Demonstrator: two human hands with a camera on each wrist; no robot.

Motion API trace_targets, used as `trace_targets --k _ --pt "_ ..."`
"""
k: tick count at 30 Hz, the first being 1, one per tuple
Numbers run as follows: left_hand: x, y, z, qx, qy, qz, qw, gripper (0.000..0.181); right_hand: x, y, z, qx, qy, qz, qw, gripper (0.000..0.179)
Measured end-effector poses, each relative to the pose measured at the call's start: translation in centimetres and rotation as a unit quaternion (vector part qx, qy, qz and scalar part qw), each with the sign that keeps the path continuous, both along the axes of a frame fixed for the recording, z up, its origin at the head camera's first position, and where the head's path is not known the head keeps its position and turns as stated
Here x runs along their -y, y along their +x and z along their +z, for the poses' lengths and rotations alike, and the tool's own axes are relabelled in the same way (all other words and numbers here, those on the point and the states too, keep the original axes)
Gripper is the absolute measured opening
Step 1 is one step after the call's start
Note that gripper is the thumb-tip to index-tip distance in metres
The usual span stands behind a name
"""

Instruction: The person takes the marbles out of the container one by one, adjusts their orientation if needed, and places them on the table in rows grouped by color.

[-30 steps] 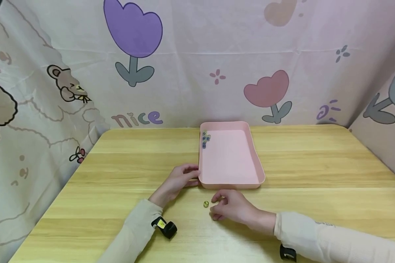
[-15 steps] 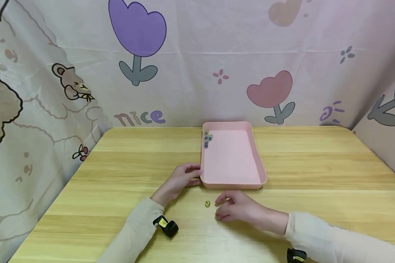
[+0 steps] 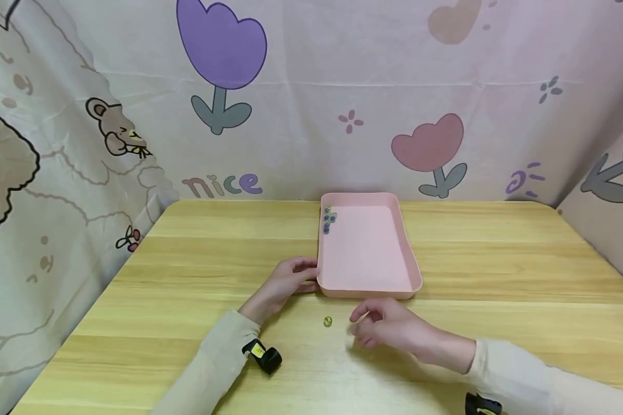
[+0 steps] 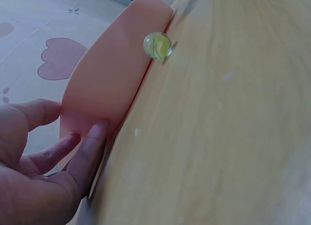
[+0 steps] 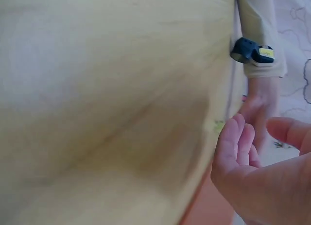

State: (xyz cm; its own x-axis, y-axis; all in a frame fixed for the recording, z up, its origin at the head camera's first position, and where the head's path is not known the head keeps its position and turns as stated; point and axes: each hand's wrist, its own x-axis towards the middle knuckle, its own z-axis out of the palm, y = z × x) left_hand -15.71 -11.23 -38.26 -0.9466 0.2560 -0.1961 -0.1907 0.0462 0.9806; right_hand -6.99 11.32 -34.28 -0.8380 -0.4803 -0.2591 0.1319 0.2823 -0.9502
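A pink tray [image 3: 368, 294] lies toward the back of the table, with several small blue and greenish marbles [image 3: 327, 229] along its left wall. My left hand [image 3: 282, 285] rests its fingertips on the outside of the tray's front left corner, one right at the rim in the left wrist view. In front of the tray, a clear marble with a yellow swirl [image 3: 327, 321] sits on the table. To its right, and apart from it, my right hand [image 3: 394, 325] hovers with loosely bent fingers and nothing between them. The right wrist view shows its thumb parted from the fingers.
The wooden table [image 3: 228, 253] backs onto a printed cloth [image 3: 301, 127] with flowers and cartoon animals. Each wrist carries a black camera, the left camera [image 3: 267, 358] and the right camera [image 3: 483, 404].
My right hand has drawn off to the right, widening the gap to the yellow marble. My left hand stays at the tray corner. The head view has shifted slightly.
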Motion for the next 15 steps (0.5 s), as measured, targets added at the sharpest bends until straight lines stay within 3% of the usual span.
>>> trace_targets --k 4,9,15 --pt "0.0 0.0 0.2 -0.002 -0.001 -0.004 1.0 0.031 -0.1 -0.4 1.5 -0.049 0.039 0.005 0.998 0.023" --pt "0.0 -0.1 0.3 -0.006 0.001 -0.005 1.0 0.032 -0.1 -1.7 3.2 -0.107 0.07 -0.02 0.9916 0.018" --pt "0.0 0.1 0.2 0.0 -0.001 -0.002 1.0 0.031 -0.4 -4.4 4.2 -0.132 0.088 -0.056 0.9857 0.014"
